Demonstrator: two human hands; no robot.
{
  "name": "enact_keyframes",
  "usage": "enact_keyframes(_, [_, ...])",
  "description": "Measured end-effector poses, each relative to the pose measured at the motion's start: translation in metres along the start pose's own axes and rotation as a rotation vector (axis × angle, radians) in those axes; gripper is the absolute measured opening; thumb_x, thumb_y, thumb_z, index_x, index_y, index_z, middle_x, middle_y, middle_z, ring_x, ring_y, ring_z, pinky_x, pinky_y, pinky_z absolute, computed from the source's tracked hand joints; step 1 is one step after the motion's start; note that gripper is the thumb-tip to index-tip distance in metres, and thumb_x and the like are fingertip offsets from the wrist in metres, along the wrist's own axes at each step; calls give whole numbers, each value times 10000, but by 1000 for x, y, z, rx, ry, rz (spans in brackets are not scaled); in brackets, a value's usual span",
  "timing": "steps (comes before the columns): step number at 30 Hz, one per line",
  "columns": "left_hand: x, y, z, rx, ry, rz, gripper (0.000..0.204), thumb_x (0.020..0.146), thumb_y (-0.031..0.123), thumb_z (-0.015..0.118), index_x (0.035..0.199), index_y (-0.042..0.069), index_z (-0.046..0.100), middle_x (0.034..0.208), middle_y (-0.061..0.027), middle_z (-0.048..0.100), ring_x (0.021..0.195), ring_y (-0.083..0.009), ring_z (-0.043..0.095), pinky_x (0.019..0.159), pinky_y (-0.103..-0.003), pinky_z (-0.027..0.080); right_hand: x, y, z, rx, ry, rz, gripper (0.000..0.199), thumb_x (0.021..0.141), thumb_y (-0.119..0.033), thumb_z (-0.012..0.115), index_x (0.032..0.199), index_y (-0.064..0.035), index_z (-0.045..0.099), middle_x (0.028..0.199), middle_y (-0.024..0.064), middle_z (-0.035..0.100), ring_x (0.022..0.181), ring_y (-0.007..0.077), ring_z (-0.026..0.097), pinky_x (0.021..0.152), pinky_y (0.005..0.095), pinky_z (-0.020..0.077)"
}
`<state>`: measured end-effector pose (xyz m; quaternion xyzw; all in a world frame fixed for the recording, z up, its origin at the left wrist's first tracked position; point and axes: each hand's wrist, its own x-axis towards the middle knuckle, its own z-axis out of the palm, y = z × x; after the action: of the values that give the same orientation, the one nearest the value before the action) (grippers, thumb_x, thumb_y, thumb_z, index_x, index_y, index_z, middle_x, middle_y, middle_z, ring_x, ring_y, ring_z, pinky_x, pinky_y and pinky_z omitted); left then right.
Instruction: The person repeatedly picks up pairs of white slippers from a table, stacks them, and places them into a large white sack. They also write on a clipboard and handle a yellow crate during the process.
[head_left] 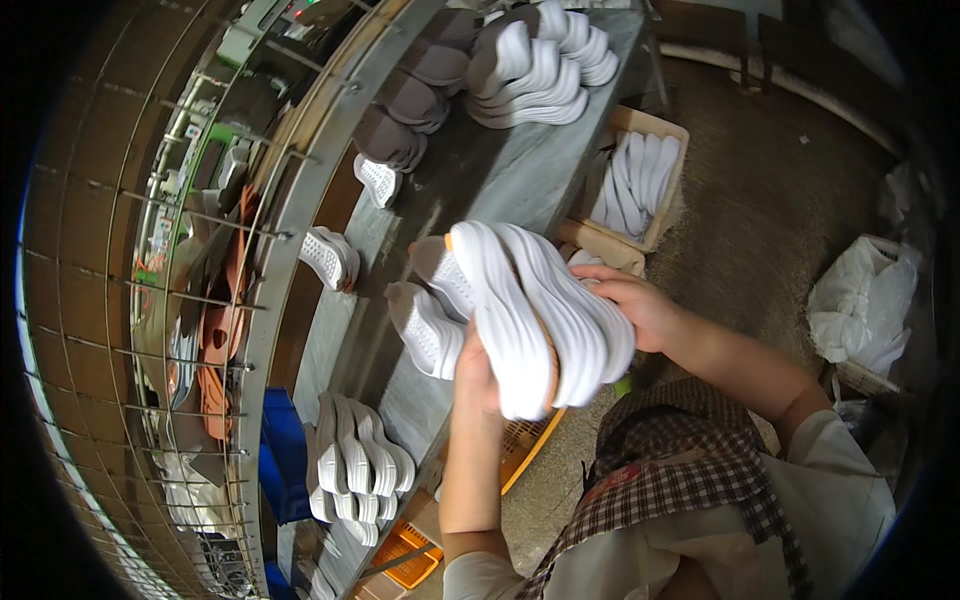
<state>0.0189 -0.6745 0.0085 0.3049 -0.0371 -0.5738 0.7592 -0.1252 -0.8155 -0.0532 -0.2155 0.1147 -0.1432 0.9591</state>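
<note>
Head view, left to right: white soles (352, 460) stand clustered toward the lower end of the grey desk (530, 170). Two lattice-faced soles (425, 330) come next, just left of the stack of white soles (550, 310); whether they are held as well cannot be told. The stack itself lies between both hands, above the desk's right edge. Left grip (477, 380) curves around its near left side; right grip (640, 305) closes on its right side. Past that edge, a beige crate (645, 120) contains more soles.
</note>
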Motion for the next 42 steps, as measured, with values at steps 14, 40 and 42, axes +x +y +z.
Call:
enact_keyframes(14, [67, 171, -89, 693, 417, -125, 386, 905, 196, 502, 1241, 23, 425, 1116, -129, 571, 991, -207, 587, 807, -359, 509, 226, 68, 11, -852, -103, -167, 299, 938, -134, 415, 1146, 45, 535, 1096, 140, 595, 1013, 196, 553, 905, 297, 422])
enact_keyframes(40, [168, 414, -328, -31, 695, 424, 331, 928, 287, 435, 718, 36, 486, 596, -64, 441, 562, -207, 468, 590, -370, 503, -8, 96, -123, -864, 651, -6, 115, 870, -101, 545, 932, -17, 592, 812, 46, 591, 749, 96, 535, 657, 263, 450])
enact_keyframes(42, [166, 409, -314, 147, 874, 497, 289, 917, 208, 418, 708, 19, 483, 596, -63, 459, 584, -216, 489, 649, -398, 523, -10, 101, -125, -809, 640, 5, 122, 864, -104, 550, 928, -14, 599, 836, 62, 604, 772, 115, 552, 675, 277, 457])
